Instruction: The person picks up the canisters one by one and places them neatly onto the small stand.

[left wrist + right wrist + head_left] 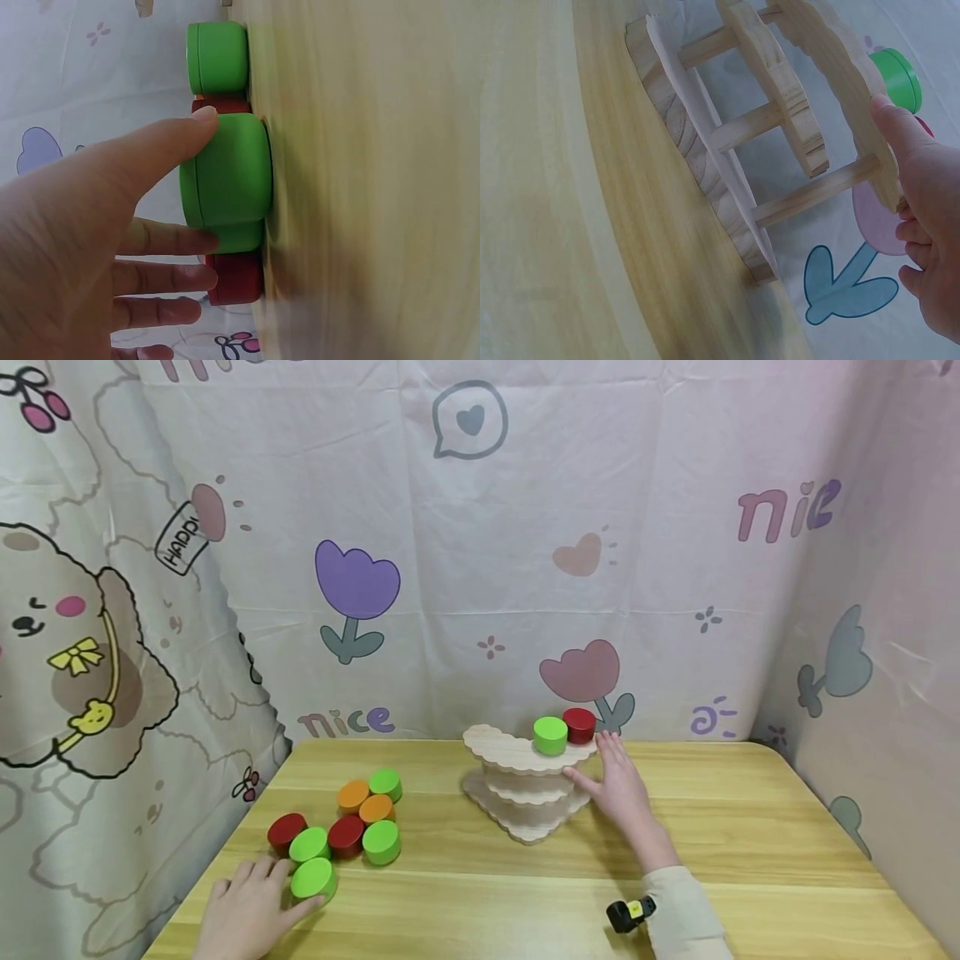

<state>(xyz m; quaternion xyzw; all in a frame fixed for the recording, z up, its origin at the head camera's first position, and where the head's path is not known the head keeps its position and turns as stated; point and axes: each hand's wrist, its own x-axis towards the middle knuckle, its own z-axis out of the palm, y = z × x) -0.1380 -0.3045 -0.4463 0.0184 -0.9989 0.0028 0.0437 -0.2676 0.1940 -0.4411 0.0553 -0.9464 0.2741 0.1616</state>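
Around the nearest green round block, my left hand has its thumb at the front edge and its spread fingers on the left. In the left wrist view the thumb overlaps the edge of this green block, which sits on the table; whether the fingers press it cannot be told. My right hand holds the right end of the top tier of a scalloped wooden stand, thumb at the front edge, fingers beyond the end. On that tier stand a green block and a red block, side by side.
Beyond my left hand, several red, green and orange blocks cluster on the wooden table, including an orange block and a red block. A small black-and-yellow object is at the right sleeve. Patterned cloth hangs behind.
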